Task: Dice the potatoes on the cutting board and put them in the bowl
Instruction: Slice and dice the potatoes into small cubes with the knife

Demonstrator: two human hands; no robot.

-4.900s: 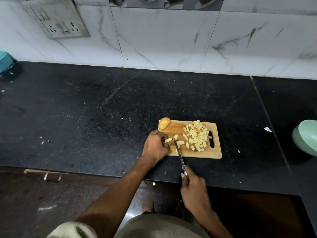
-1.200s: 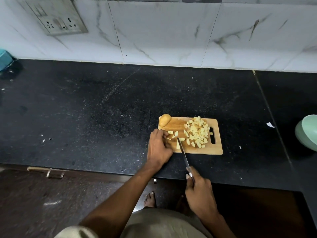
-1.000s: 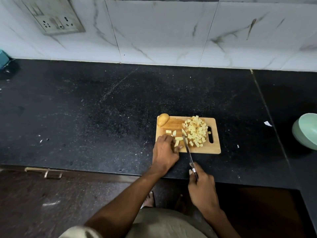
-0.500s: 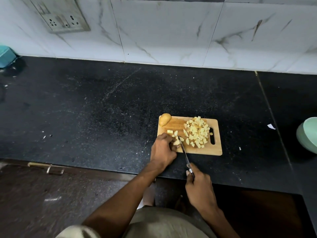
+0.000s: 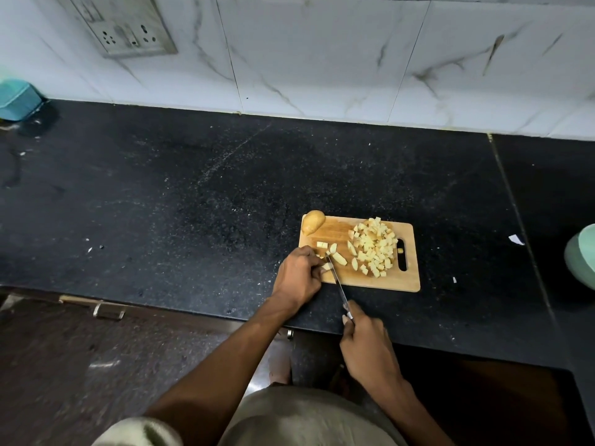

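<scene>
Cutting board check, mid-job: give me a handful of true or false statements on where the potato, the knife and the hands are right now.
1. The right hand grips the knife. True.
2. The pile of diced potato lies in the bowl. False: it lies on the cutting board, near the handle slot.
3. The uncut potato piece sits at the board's far left corner. True.
4. The left hand rests flat on the countertop, away from the board. False: it holds a potato piece on the board beside the blade.
5. The bowl stands to the left of the board. False: it is at the right edge of the view.
</scene>
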